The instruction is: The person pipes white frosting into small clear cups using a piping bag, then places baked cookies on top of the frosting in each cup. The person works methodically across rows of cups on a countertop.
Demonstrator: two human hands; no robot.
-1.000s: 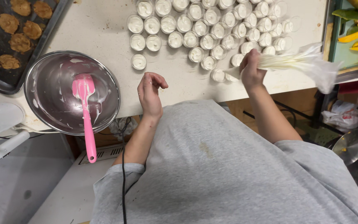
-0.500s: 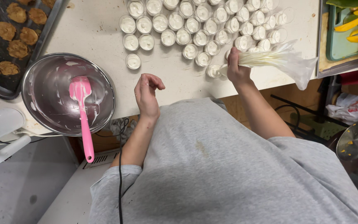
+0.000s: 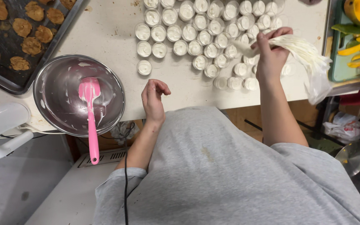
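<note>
Your right hand (image 3: 271, 58) has moved up over the cups (image 3: 196, 39) since 1 second ago, its fingers still shut around the piping bag (image 3: 305, 54), nozzle end over the right side of the cluster on the counter (image 3: 105, 33). Your left hand (image 3: 154, 100) stays empty, fingers loosely curled, at the counter edge beside the steel bowl (image 3: 55, 89) holding the pink spatula (image 3: 90, 112).
</note>
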